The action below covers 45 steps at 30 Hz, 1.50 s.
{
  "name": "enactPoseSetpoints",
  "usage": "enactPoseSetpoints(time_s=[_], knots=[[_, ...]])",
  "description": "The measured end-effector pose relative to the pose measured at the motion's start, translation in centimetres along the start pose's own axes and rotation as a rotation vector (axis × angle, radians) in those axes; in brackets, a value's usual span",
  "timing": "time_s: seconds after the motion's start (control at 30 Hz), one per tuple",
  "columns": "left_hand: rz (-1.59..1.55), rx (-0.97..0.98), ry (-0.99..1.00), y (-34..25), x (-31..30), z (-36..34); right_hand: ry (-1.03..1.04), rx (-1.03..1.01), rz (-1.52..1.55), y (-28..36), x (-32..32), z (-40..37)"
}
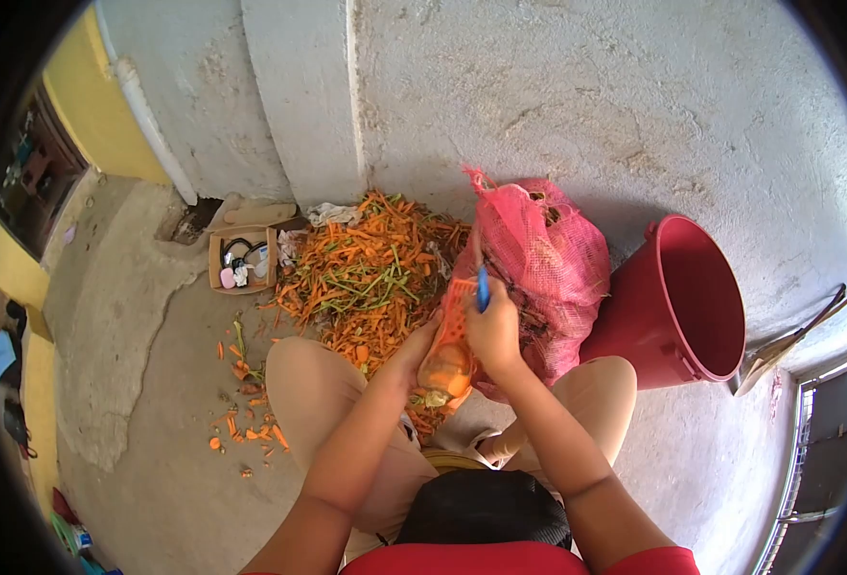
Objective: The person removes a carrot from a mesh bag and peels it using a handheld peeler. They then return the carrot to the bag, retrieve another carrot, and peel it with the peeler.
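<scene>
My left hand (415,356) is closed around the side of a large carrot (446,368), held between my knees with its stem end toward me. The carrot is partly bright orange and partly brownish; its upper part looks orange with dark spots, which I cannot make out clearly. My right hand (496,331) is closed on a knife with a blue handle (483,289), its thin blade pointing up and away, close beside the carrot. Beyond my hands lies a heap of orange and green peelings (371,273). A pink mesh sack (548,259), filled and tied, stands right of the heap.
A red plastic bin (625,307) lies tilted at the right by the wall (615,105). At the left of the heap is a cardboard box (220,264) with small items and a black cord. Loose carrot scraps (251,431) lie on the floor left of my knee.
</scene>
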State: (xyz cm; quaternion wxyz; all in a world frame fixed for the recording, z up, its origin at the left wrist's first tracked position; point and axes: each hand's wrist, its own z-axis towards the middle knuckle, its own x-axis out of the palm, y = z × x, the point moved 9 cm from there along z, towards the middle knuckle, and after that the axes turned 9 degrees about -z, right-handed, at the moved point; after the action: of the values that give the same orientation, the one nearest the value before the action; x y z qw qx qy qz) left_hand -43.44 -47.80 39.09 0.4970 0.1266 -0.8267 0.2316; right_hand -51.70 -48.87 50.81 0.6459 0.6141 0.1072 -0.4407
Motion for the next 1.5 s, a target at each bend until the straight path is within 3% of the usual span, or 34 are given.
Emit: enactPoseSetpoints(time_s=[0.17,0.3,0.4,0.5,0.57,0.7,0.8,0.9,1.07,1.17,1.33,1.43,1.5], knots=[[0.043,-0.128,0.127,1.9,1.3,-1.5,-0.141,0.043,-0.04,-4.0,-1.0,3.2],[0.155,-0.167,0.012,2.1,0.6,-1.7,-0.19,0.149,-0.106,-7.5,-2.1,6.4],[0.214,-0.169,0.008,2.2,1.1,-2.7,-0.484,0.089,-0.146,-10.5,-4.5,8.3],[0.366,-0.012,-0.016,0.9,1.4,-2.6,-0.442,0.251,-0.114,-12.8,-6.0,8.4],[0.509,0.148,-0.089,-0.3,0.3,-1.7,-0.413,0.205,-0.022,-11.8,-6.2,7.7],[0.323,0.103,-0.206,-0.2,-2.3,-0.1,-0.239,0.033,0.351,-4.3,-4.7,2.3],[0.049,0.046,-0.119,-0.2,-1.1,-0.7,-0.218,-0.022,0.332,-3.6,-3.6,-0.7],[0.064,0.07,-0.224,-0.4,-1.6,-1.3,-0.259,0.051,0.21,-6.2,-4.5,-0.4],[0.039,-0.016,-0.034,-0.1,0.0,-1.7,-0.216,0.2,0.194,-8.7,-5.0,0.2],[-0.019,-0.021,0.041,0.2,0.7,-1.4,-0.168,0.18,0.57,-5.0,-3.8,-0.2],[0.054,-0.06,-0.014,1.6,0.4,-1.2,-0.01,-0.021,0.404,1.9,-2.5,-2.3],[-0.106,-0.041,0.283,1.5,2.4,-1.7,-0.014,-0.034,0.336,2.5,-2.4,-2.8],[-0.105,-0.022,0.238,1.2,2.2,-1.7,-0.019,-0.034,0.287,2.4,-2.1,-3.1]])
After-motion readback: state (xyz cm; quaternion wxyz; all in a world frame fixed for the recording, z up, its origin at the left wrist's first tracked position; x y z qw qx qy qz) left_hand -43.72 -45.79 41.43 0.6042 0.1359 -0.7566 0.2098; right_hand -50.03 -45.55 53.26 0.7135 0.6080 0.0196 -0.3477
